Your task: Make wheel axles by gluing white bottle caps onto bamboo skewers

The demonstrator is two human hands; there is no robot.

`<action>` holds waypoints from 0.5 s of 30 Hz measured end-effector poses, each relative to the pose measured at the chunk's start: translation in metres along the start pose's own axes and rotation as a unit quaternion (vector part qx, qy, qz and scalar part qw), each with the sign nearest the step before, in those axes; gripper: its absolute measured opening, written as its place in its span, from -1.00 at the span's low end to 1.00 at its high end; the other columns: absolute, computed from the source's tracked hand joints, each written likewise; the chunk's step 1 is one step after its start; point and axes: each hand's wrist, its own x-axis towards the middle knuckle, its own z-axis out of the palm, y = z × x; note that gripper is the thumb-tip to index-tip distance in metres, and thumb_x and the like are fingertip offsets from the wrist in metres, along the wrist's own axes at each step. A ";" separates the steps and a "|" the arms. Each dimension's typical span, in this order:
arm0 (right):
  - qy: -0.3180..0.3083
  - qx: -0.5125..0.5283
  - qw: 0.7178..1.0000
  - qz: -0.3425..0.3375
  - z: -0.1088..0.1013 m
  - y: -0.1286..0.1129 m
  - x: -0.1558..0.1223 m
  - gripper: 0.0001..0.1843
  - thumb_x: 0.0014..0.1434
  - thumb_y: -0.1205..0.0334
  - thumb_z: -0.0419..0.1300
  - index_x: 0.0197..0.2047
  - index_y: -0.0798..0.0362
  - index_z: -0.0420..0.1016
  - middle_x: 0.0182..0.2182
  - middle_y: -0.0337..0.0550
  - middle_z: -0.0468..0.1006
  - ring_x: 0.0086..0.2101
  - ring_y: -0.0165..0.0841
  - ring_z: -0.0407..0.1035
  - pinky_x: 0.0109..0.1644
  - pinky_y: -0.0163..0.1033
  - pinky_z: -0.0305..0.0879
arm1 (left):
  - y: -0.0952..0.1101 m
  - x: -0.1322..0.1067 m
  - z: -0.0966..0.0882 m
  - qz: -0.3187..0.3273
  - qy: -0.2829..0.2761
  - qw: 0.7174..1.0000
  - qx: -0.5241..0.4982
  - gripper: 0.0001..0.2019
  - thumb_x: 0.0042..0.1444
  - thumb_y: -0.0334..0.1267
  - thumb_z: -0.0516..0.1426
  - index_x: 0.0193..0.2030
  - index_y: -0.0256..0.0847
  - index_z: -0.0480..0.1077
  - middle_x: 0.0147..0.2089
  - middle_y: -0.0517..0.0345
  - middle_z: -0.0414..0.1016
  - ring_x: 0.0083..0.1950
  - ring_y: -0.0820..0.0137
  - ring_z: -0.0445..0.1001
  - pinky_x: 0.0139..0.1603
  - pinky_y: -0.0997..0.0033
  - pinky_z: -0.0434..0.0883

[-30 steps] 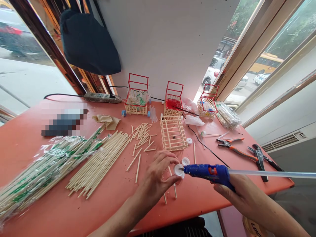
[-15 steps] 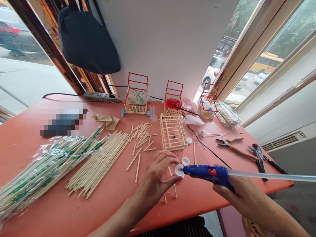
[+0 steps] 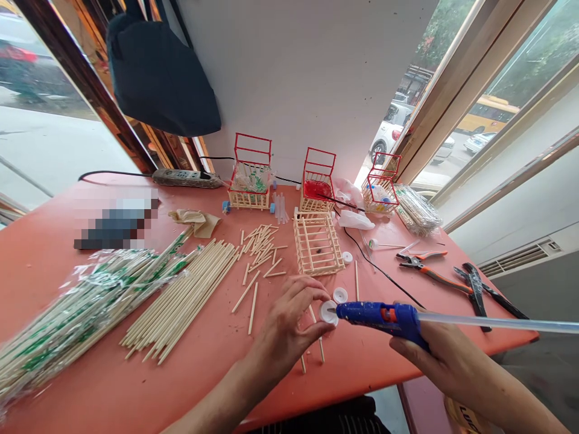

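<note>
My left hand (image 3: 287, 322) pinches a small white bottle cap (image 3: 326, 312) just above the red table (image 3: 136, 386). My right hand (image 3: 446, 355) grips a blue glue gun (image 3: 384, 316), whose nozzle touches the cap. A clear glue stick (image 3: 497, 323) juts out of the gun's back to the right. A second white cap (image 3: 339, 295) lies just beyond the held one. Short wooden sticks (image 3: 320, 348) lie under my left hand. An unfinished wooden stick crate (image 3: 318, 244) sits a little farther back.
Loose chopsticks (image 3: 185, 298) and wrapped bundles (image 3: 76, 313) cover the left. Three stick carts with red frames (image 3: 251, 172) stand at the back wall by a power strip (image 3: 187, 177). Pliers (image 3: 427, 268) and cutters (image 3: 479, 289) lie at the right. The gun's black cord (image 3: 380, 270) crosses the table.
</note>
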 end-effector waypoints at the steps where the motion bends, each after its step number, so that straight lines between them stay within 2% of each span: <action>1: -0.001 0.002 1.000 0.000 0.000 0.000 0.000 -0.64 0.38 -0.06 0.09 -0.17 -0.04 0.61 -0.34 -0.13 0.69 -0.37 -0.18 0.52 -0.26 -0.16 0.45 | 0.000 0.000 0.000 0.001 0.000 1.000 0.000 -0.68 0.06 -0.45 0.41 -0.10 -0.16 0.46 -0.05 0.03 0.60 0.09 0.15 0.50 0.14 0.16 0.45; 9: -0.005 -0.004 1.000 0.007 -0.002 -0.002 0.000 -0.61 0.39 -0.04 0.04 -0.30 0.00 0.54 -0.43 -0.14 0.65 -0.44 -0.22 0.48 -0.38 -0.21 0.37 | -0.001 -0.001 0.001 -0.002 -0.001 1.000 -0.004 -0.68 0.07 -0.45 0.40 -0.08 -0.15 0.46 -0.04 0.04 0.59 0.10 0.15 0.49 0.16 0.16 0.44; 15: 0.012 -0.022 1.000 0.000 0.000 0.000 -0.002 -0.56 0.38 -0.11 0.03 -0.38 -0.03 0.50 -0.53 -0.15 0.60 -0.51 -0.22 0.42 -0.46 -0.20 0.33 | 0.000 0.000 0.001 0.002 -0.004 1.000 -0.007 -0.67 0.06 -0.45 0.41 -0.08 -0.18 0.45 -0.05 0.04 0.58 0.10 0.17 0.48 0.17 0.17 0.42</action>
